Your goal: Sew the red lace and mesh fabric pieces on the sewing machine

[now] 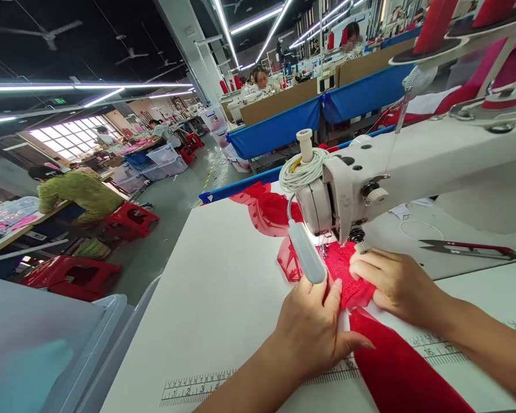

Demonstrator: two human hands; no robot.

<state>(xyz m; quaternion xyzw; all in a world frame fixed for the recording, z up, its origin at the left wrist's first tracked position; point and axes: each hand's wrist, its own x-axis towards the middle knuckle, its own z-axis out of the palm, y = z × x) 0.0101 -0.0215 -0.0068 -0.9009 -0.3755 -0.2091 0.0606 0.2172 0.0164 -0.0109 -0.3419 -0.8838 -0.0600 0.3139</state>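
Note:
Red lace fabric [346,274] lies under the needle area of a white sewing machine [413,160]. My left hand [312,327] rests flat on its near left side, fingers stretched forward and thumb spread; a small grey lamp [307,252] covers some fingertips. On the right, my right hand [395,284] has its fingers curled onto the fabric's edge, gripping it. A plain red strip [399,361] runs from between my hands toward the table's front edge. Beyond the lamp, sheer red pieces [269,212] trail off behind the machine head.
Thread snips [468,249] lie right of the needle on the machine bed. A printed ruler [198,387] runs along the front of the white table [189,298]. Translucent bins [103,338] stand at the left. Other people sit at work farther off, one in a green top [77,192].

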